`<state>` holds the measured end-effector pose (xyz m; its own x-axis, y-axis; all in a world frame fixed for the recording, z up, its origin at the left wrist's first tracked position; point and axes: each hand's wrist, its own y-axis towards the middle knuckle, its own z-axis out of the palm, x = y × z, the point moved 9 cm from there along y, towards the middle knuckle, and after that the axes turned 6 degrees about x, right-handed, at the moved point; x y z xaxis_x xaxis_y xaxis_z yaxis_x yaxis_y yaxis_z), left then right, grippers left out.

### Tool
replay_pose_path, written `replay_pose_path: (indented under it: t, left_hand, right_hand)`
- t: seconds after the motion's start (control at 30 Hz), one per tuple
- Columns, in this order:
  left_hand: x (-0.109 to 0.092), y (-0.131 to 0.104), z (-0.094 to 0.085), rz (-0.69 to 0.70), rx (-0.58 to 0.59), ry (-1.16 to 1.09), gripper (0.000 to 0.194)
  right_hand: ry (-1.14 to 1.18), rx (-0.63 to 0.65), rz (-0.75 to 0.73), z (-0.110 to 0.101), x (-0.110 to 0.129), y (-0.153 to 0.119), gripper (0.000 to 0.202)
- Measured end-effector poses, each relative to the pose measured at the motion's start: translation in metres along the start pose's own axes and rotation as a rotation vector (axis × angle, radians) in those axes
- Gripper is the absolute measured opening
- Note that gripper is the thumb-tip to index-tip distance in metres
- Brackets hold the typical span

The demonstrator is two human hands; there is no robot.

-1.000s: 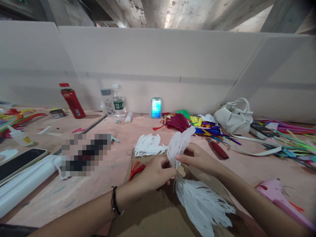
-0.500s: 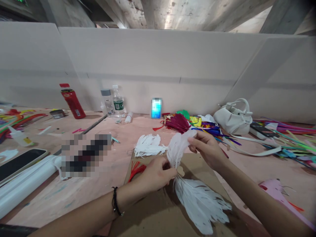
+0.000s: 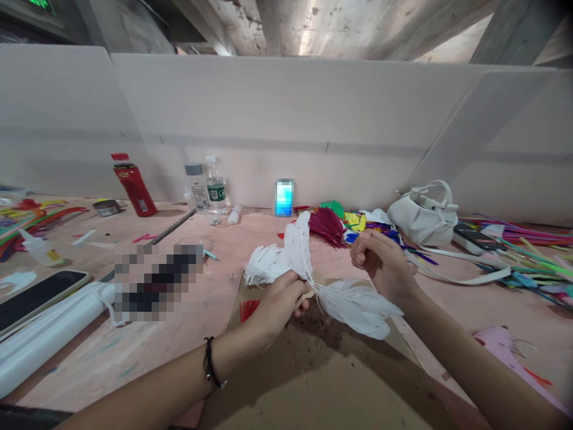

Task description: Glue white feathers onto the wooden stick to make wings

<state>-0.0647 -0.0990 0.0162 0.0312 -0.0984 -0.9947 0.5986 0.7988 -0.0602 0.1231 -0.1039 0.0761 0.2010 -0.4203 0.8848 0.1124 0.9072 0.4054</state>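
My left hand is closed on the middle of a white feather piece, where the quills meet a small tan part. One feather bunch stands upward from the grip, and a second one fans out to the right. My right hand hovers to the right of the feathers, apart from them, with its fingers curled in; whether anything is inside is hidden. Beneath lies a brown cardboard sheet. Behind my left hand rests a pile of white feathers, and red strands show beside it.
Maroon feathers and a white handbag are at the back, near a lit phone. Bottles stand at the back left, one of them red. A glue bottle and a white roll are on the left.
My right hand has let go of the upper feathers and drawn a little right and down. The feather piece has turned in my left hand, its lower fan swinging up to the right.
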Motion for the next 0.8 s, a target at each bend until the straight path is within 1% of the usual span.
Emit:
replay_pose_path:
  t: [0.1,0.17,0.27,0.4,0.5,0.63,0.73,0.8]
  left_hand:
    - [0.002,0.001,-0.002,-0.014,-0.021,-0.005,0.016]
    - [0.003,0.001,-0.004,-0.03,-0.041,0.02,0.018]
    - [0.003,0.0,-0.006,-0.033,-0.062,0.04,0.012]
    - [0.005,-0.001,-0.009,-0.04,-0.1,0.005,0.004]
    - [0.005,-0.002,-0.011,-0.039,-0.131,-0.025,0.002]
    - [0.001,-0.001,-0.007,0.005,-0.099,-0.04,0.006]
    - [-0.004,0.001,-0.006,0.062,-0.078,-0.028,0.015]
    - [-0.006,0.001,-0.007,0.086,-0.079,-0.039,0.016]
  right_hand:
    - [-0.006,0.002,-0.001,-0.001,-0.002,0.001,0.033]
    - [-0.008,0.013,0.01,-0.002,-0.004,0.002,0.034]
    - [-0.005,0.016,0.036,-0.002,-0.007,0.004,0.036]
    - [-0.019,0.0,0.044,-0.004,-0.009,0.004,0.039]
    - [-0.108,-0.001,0.054,-0.007,-0.01,0.005,0.042]
    - [-0.266,0.016,0.104,-0.012,-0.019,0.009,0.042]
    - [-0.391,0.052,0.15,-0.013,-0.031,0.011,0.036]
    - [-0.473,0.1,0.17,-0.012,-0.038,0.009,0.029]
